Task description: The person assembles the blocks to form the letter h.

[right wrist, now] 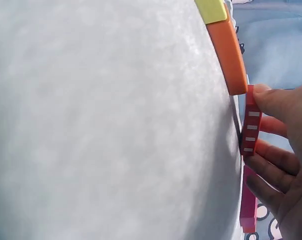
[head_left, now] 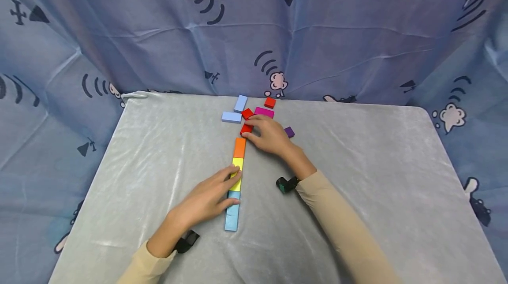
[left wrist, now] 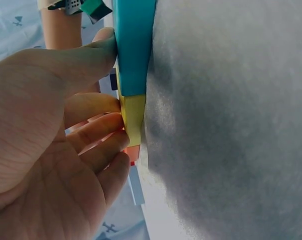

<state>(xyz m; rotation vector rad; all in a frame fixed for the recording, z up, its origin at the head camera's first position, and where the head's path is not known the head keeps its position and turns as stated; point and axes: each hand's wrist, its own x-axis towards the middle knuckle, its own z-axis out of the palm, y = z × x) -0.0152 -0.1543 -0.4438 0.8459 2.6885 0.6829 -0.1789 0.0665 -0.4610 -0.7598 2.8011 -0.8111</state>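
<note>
A straight row on the table joins light blue blocks, yellow blocks and an orange block. My left hand lies along the row's left side, its fingertips touching the yellow part and its thumb at the light blue part. Past the orange end, my right hand pinches a red block between thumb and fingers. White rectangles mark that block's side in the right wrist view. Another red block lies just beyond the right fingertips, beside a magenta block.
Two pale blue blocks lie left of the red ones. A further red block sits near the table's back edge. Partly behind my right hand is a purple block. A patterned curtain hangs around the grey cloth-covered table.
</note>
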